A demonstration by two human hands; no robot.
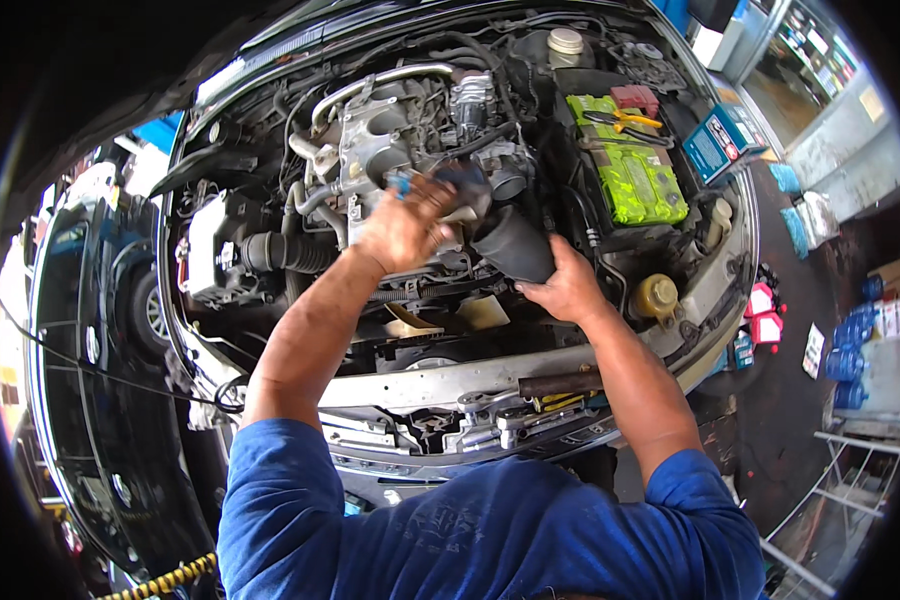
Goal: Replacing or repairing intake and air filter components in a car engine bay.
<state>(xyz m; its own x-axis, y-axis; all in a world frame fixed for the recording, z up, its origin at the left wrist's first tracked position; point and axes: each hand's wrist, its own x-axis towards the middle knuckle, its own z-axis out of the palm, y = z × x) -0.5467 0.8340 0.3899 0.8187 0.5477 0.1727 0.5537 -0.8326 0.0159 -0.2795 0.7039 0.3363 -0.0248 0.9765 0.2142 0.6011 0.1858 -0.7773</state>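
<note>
From the wearer's head, one wide fisheye view looks steeply down past a blue shirt [500,520] onto the engine [358,150], which lies near; its curved rim takes in a dark car [80,360] at left and floor [785,410] at right.

I count two hands of mine, my left hand [405,230] and right hand [568,285], with one wide black hose [515,246] between them. Along the engine bay's [430,388] right edge I have one green battery [638,185], one pair of yellow-handled pliers [630,121] and one blue box [715,148]. I see one yellowish cap [656,297] toward its near right corner.
</note>
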